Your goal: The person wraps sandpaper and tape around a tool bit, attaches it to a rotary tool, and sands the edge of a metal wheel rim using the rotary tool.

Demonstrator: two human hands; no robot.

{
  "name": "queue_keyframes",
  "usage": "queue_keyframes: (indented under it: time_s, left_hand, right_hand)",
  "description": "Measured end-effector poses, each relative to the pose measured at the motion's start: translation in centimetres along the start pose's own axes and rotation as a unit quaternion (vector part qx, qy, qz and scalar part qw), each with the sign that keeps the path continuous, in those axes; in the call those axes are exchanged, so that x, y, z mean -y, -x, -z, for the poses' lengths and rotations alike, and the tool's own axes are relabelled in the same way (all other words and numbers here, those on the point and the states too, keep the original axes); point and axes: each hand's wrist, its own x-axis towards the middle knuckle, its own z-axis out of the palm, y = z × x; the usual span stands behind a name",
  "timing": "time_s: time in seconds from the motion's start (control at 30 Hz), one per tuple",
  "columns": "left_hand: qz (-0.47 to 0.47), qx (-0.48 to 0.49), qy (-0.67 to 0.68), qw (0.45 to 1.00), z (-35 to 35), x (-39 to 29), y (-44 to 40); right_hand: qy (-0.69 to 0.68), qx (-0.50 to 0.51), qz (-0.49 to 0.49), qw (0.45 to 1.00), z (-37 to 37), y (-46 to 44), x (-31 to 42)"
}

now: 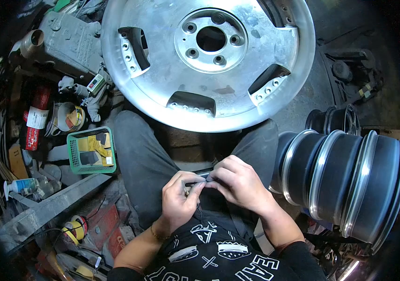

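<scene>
Both hands meet over my lap, close together at the fingertips. My left hand (pixel 181 194) is closed, with a thin metal-coloured tool (pixel 185 188) in its grip. My right hand (pixel 239 182) is pinched at a small dark piece between the two hands, which is too small to name. A large silver wheel rim (pixel 157 93) lies face up beyond my knees, with a round hub, bolt holes and several slots. Neither hand touches the rim.
To the right, several dark rims with shiny lips (pixel 335 178) stand in a row. A green basket (pixel 72 154) with yellow and dark sheets is on the left, above a metal beam (pixel 55 210). Spray bottle (pixel 22 186) and yellow tape roll (pixel 74 229) lie farther left.
</scene>
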Motion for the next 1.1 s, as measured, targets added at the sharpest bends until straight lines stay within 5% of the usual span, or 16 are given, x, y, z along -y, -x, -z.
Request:
queue_keyframes:
  time_s: [0.6, 1.1]
  left_hand:
    - [0.063, 0.023, -0.005, 0.998, 0.72, -0.4, -0.26]
    - [0.028, 0.014, -0.048, 0.998, 0.61, -0.34, -0.19]
  right_hand:
    - [0.047, 0.028, 0.031, 0.998, -0.15, -0.37, 0.21]
    - [0.033, 0.057, 0.024, 0.998, -0.25, -0.39, 0.08]
